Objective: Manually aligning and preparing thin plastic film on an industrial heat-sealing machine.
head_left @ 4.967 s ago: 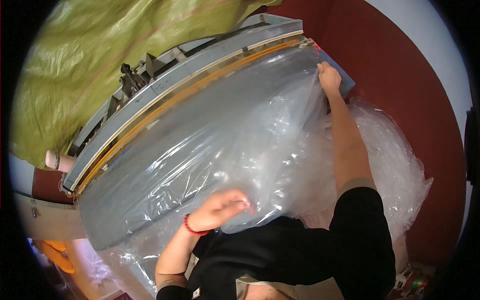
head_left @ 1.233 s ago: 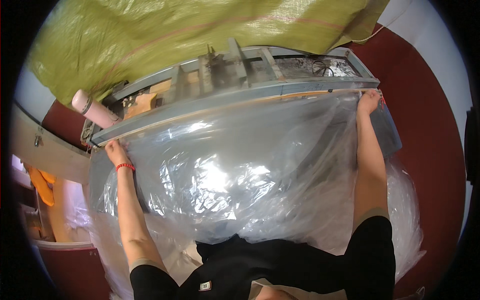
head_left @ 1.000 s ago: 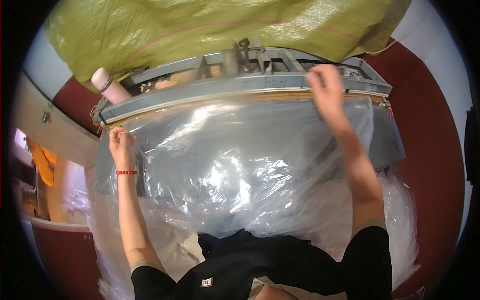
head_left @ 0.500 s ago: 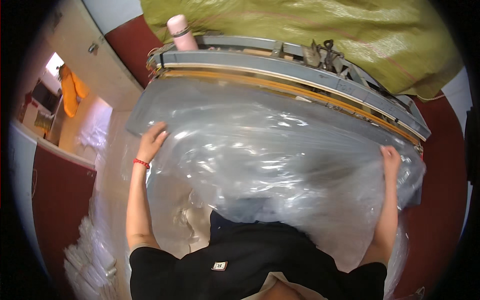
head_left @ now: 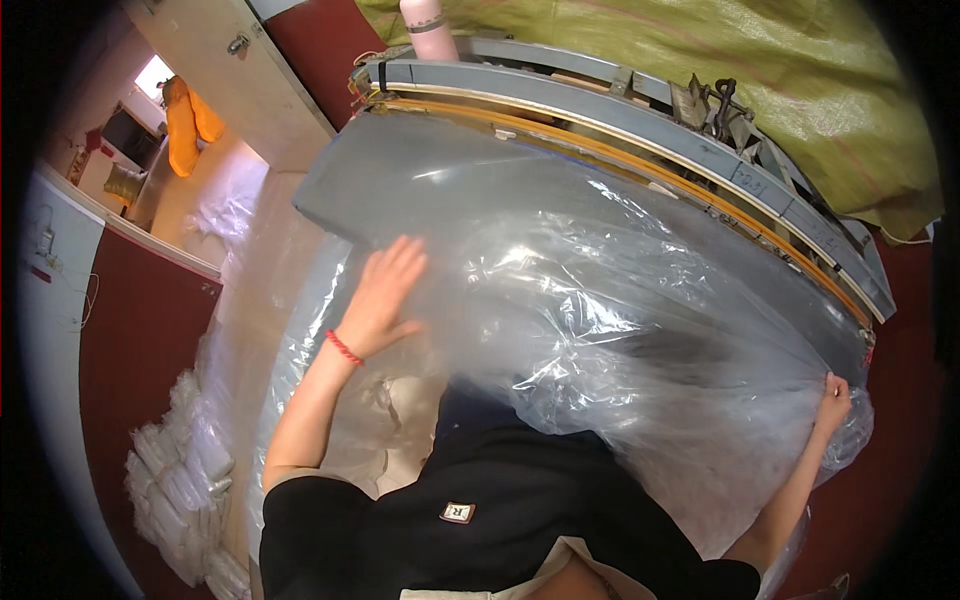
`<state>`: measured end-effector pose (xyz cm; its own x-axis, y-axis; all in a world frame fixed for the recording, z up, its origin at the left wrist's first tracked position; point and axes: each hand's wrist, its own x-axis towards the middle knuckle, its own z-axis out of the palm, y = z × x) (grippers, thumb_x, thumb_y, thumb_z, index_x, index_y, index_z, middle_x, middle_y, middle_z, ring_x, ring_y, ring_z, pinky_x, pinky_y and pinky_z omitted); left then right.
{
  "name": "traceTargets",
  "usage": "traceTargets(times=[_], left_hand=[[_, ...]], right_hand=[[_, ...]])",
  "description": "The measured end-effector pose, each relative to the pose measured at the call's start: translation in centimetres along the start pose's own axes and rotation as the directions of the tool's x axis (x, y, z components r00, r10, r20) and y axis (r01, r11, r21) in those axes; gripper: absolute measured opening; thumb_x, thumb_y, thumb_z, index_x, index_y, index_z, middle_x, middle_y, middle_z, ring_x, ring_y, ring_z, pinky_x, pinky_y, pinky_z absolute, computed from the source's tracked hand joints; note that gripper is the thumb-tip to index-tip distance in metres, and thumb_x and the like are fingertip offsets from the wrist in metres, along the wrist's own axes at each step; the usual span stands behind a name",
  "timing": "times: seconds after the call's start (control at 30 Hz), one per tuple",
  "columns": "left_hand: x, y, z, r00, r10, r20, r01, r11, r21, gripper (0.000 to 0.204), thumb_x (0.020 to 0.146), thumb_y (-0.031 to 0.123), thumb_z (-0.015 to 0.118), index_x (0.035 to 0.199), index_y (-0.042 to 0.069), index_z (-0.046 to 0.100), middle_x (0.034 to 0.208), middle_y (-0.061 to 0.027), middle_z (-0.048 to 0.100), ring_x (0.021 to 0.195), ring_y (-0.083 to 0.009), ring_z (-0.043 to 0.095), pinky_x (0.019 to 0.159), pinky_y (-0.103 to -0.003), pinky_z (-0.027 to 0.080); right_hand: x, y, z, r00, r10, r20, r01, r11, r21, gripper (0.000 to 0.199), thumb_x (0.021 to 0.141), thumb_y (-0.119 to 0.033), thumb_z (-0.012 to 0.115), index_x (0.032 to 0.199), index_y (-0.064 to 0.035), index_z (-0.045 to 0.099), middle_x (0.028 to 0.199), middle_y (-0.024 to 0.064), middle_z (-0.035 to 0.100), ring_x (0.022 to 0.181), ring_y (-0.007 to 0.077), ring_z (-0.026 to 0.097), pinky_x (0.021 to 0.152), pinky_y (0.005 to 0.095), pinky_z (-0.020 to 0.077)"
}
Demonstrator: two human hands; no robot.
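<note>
A wide sheet of clear plastic film drapes over a grey work table and hangs down in front of me, wrinkled and shiny. My left hand, with a red beaded bracelet at the wrist, is over the film's left part; its fingers are stretched out and somewhat blurred. Whether it touches the film I cannot tell. At the far right, my right hand pinches the film's edge, and creases run from its fingers across the sheet.
Along the table's back runs a long grey metal bar machine with an orange strip. Behind it stand a pink bottle and a green woven cover. Stacked plastic bundles lie on the floor at left, near an open door.
My left hand has swung inward to the right, fingers spreading. My right hand has moved outward and nearer to me, drawing the film into creases. The view has shifted.
</note>
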<state>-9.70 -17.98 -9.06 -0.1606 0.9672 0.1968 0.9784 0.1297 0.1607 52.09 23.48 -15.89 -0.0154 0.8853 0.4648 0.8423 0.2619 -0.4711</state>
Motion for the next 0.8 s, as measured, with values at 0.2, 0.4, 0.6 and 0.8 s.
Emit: traceTargets(times=[0.2, 0.4, 0.6, 0.8], left_hand=[[6.5, -1.8, 2.8, 0.924, -0.216, -0.315, 0.011, 0.839, -0.544, 0.018, 0.079, 0.008, 0.053, 0.093, 0.000, 0.060, 0.097, -0.0115, 0.059, 0.096, -0.0257, 0.053, 0.084, -0.033, 0.039], [16.3, -1.8, 5.7, 0.984, 0.158, -0.087, -0.166, 0.600, -0.783, 0.042, 0.083, 0.028, 0.049, 0.114, 0.000, 0.048, 0.113, -0.0168, 0.050, 0.109, -0.0284, 0.045, 0.092, -0.033, 0.034], [16.7, -13.0, 8.5, 0.847, -0.242, -0.473, 0.223, 0.970, -0.097, 0.045, 0.076, 0.022, 0.058, 0.111, -0.002, 0.046, 0.115, -0.0211, 0.046, 0.108, -0.0335, 0.044, 0.091, -0.036, 0.035], [14.2, -10.3, 6.8, 0.846, -0.242, -0.475, 0.099, 0.947, -0.305, 0.049, 0.080, 0.019, 0.050, 0.123, -0.001, 0.035, 0.127, -0.0207, 0.034, 0.120, -0.0333, 0.030, 0.099, -0.038, 0.025]], right_hand=[[0.0, 0.1, -0.2, 1.000, 0.002, -0.003, -0.002, 1.000, -0.008, 0.023, 0.079, -0.025, 0.058, 0.076, -0.0020, 0.057, 0.064, 0.0049, 0.054, 0.062, 0.0110, 0.046, 0.061, 0.0259, 0.0401], [0.0, 0.2, -0.3, 0.999, 0.041, 0.002, -0.041, 0.999, -0.013, 0.024, 0.079, -0.026, 0.058, 0.077, -0.0020, 0.056, 0.064, 0.0064, 0.055, 0.061, 0.0118, 0.046, 0.061, 0.0268, 0.0402], [-0.4, -1.2, -0.4, 0.998, 0.066, 0.021, -0.066, 0.998, 0.003, 0.025, 0.079, -0.025, 0.059, 0.075, -0.0007, 0.054, 0.061, 0.0047, 0.050, 0.060, 0.0110, 0.042, 0.058, 0.0266, 0.0388], [-0.6, 0.3, -0.4, 0.998, 0.059, -0.008, -0.059, 0.998, 0.031, 0.021, 0.079, -0.020, 0.058, 0.074, 0.0003, 0.053, 0.059, 0.0033, 0.047, 0.059, 0.0103, 0.040, 0.056, 0.0259, 0.0373]])
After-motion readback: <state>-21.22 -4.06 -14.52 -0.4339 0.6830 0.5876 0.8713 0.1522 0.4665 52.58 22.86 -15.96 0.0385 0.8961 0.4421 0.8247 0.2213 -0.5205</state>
